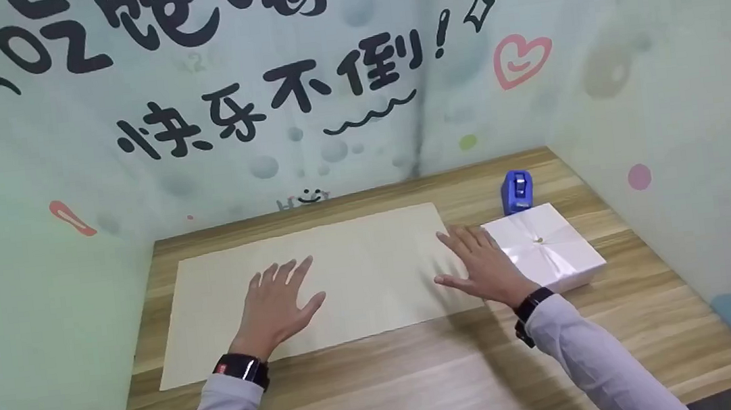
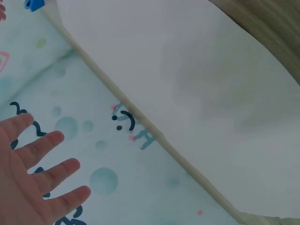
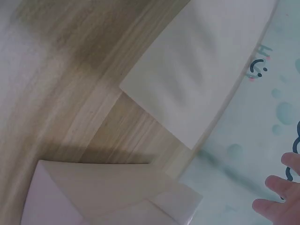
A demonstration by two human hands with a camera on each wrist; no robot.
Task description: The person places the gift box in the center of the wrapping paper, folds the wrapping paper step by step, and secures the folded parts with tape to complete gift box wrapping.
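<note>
A long cream sheet of paper [image 1: 372,272] lies flat on the wooden table. Over its left half is my left hand [image 1: 281,309], fingers spread and holding nothing. My right hand [image 1: 484,267] is held with spread fingers over the sheet's right edge, beside a white box [image 1: 567,252] wrapped with a shiny pale ribbon; its shadow falls on paper and wood. In the left wrist view the spread fingers of the left hand [image 2: 42,173] show against the wall. The right wrist view catches some fingertips of the right hand [image 3: 281,192] and part of the box [image 3: 108,187].
A blue tape dispenser [image 1: 518,192] stands behind the box, near the table's back right. Printed walls [image 1: 346,152] close in the table [image 1: 392,392] at the back and both sides.
</note>
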